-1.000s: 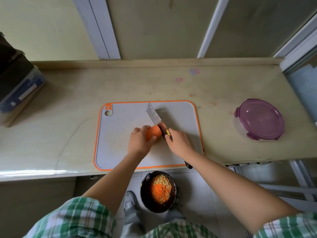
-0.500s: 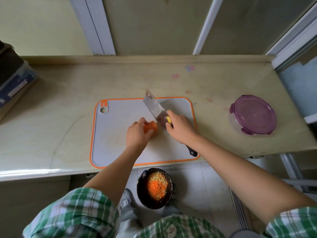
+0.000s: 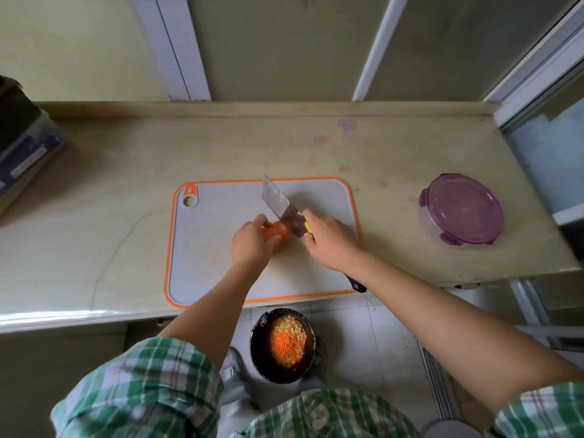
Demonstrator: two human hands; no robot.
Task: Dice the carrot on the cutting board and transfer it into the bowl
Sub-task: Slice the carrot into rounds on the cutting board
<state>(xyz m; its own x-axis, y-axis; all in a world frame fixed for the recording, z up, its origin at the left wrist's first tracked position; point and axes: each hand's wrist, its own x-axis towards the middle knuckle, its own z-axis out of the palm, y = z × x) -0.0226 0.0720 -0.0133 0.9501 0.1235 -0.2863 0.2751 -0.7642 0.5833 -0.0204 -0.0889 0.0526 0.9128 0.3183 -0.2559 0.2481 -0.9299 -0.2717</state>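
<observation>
A stubby orange carrot piece (image 3: 277, 233) lies on the grey cutting board with an orange rim (image 3: 218, 248). My left hand (image 3: 251, 246) grips the carrot from its left side, fingers curled over it. My right hand (image 3: 331, 243) holds the handle of a cleaver (image 3: 281, 208), whose wide blade stands against the carrot's right end. A dark bowl (image 3: 262, 358) sits below the counter edge near my feet, holding diced orange and pale yellow bits.
A clear container with a purple lid (image 3: 461, 208) stands on the beige counter (image 3: 110, 216) to the right of the board. A stack of boxes (image 3: 22, 147) sits at the far left. Window frames rise behind the counter.
The cleaver blade lifted off the carrot half a second ago and now stands against its right end again. My left hand keeps its hold on the carrot. My head shifted a little.
</observation>
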